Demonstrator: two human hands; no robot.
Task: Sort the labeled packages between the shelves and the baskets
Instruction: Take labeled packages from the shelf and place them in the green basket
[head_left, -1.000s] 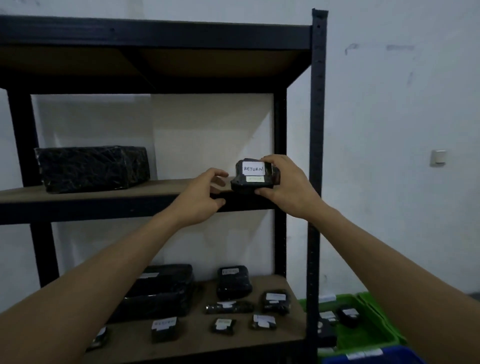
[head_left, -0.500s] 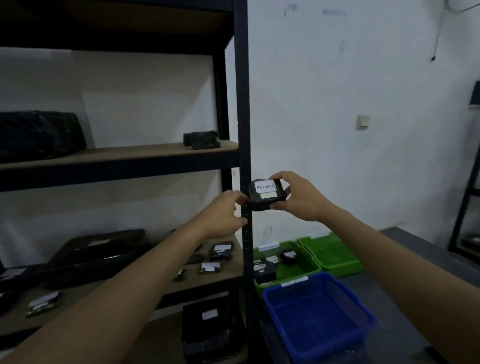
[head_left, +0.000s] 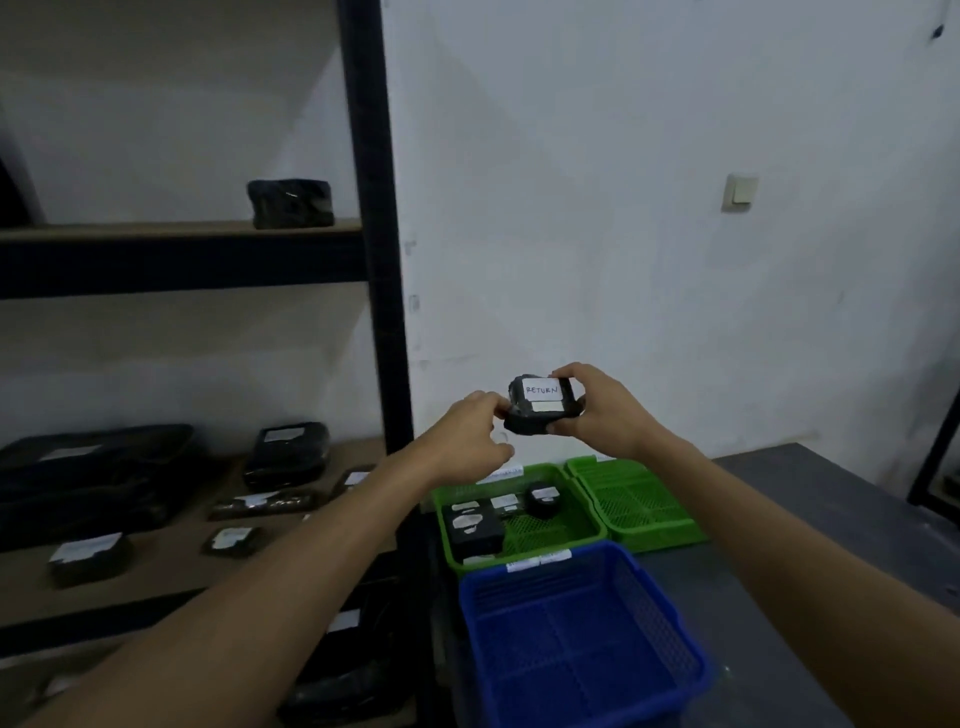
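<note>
Up over the far end of the left green basket (head_left: 550, 530), just right of the black rack post (head_left: 374, 260), I see the RETURN package (head_left: 540, 415) held in the air between both hands, its white label facing the camera. The right hand (head_left: 605, 418) grips its right end, fingers (head_left: 566, 371) curled over the far top edge and thumb tucked under the near side. The left hand (head_left: 467, 436) meets the left end with bent fingers (head_left: 493, 410) pinching that edge, though I cannot make out each fingertip through the blur. Below, the left green basket holds several labelled black packages; the right green basket (head_left: 641, 501) sits against it, and the blue basket (head_left: 576, 644) stands nearer, all on the dark counter (head_left: 831, 530). On the left, the middle shelf (head_left: 156, 231) carries one black parcel (head_left: 291, 203), and the lower shelf (head_left: 171, 566) carries more labelled parcels (head_left: 287, 454).
</note>
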